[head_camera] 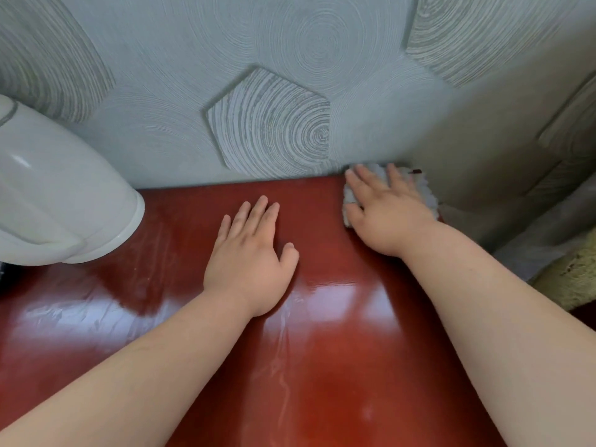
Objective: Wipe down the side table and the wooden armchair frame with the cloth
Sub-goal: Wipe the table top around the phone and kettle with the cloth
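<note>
The glossy red-brown side table (180, 317) fills the lower view, with damp streaks on its top. A pale grey fluffy cloth (425, 191) lies at the table's far right corner against the wall. My right hand (383, 211) lies flat on the cloth with fingers spread and straight. My left hand (251, 250) rests flat on the bare tabletop near the middle, fingers straight, holding nothing. The wooden armchair frame is not clearly in view.
A white glossy rounded object (61, 201) stands on the table's left side. Patterned grey wallpaper (271, 124) rises directly behind the table. At the right edge are a pale cover (548, 240) and a yellowish fuzzy fabric (571, 279).
</note>
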